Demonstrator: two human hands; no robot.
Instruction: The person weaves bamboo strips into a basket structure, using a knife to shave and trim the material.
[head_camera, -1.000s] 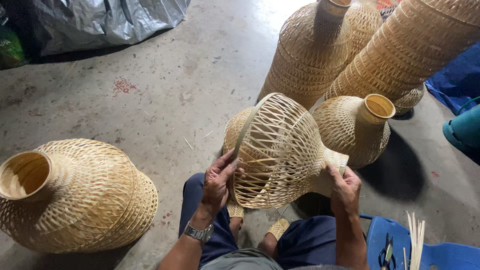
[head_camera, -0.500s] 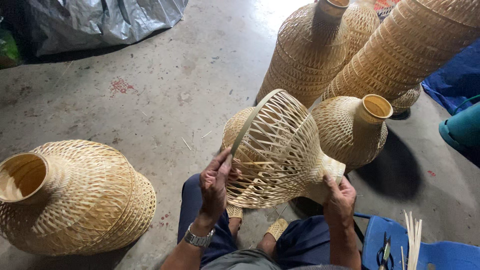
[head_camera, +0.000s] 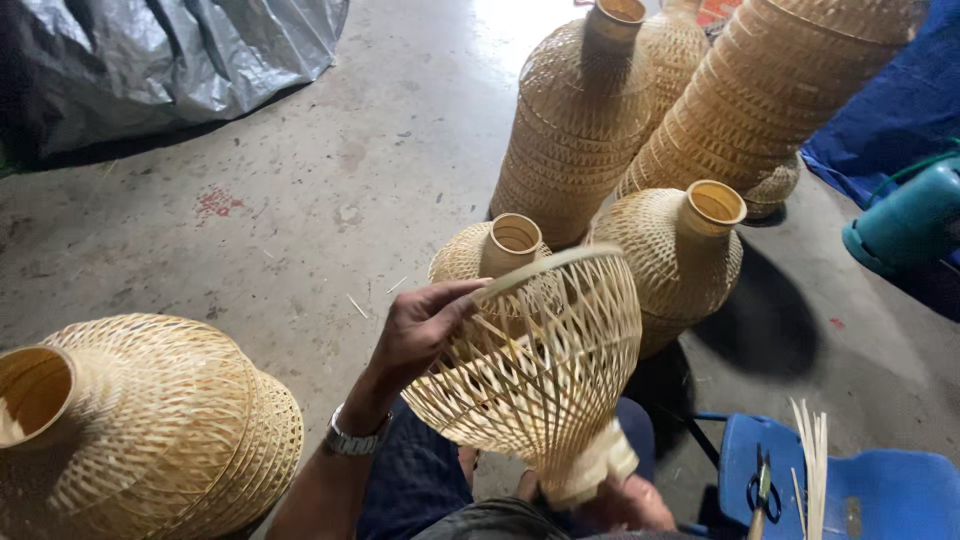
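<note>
Far left, near the floor's (head_camera: 300, 230) left edge, there's a finished woven bamboo shade (head_camera: 140, 430) lying on its side with the neck opening facing left. A grey tarp (head_camera: 180, 60) is bunched up in the far left corner of the floor.

Moving right, the left hand (head_camera: 420, 330), wristwatch (head_camera: 352, 440) on, has its fingers curled together over the wide rim of the open-weave bamboo frame (head_camera: 530, 370). That frame is held up off the floor over the person's lap, wide mouth tipped up and away, narrow neck pointing down. The right hand (head_camera: 630, 505) is down at that neck, mostly hidden behind it, so I can't tell how its fingers sit, though it looks like it's supporting the neck end.

Looks to me like the frame is being turned and checked, weave only loose slats so far. Next move probably calls for a firm grip at the neck while the rim gets rotated.

Behind the frame, two small finished shades stand upright, then tall stacks of them (head_camera: 580, 120) toward the far right. Bottom right: a blue stool (head_camera: 890, 495) with scissors (head_camera: 762, 490) and bamboo strips (head_camera: 810, 450).
</note>
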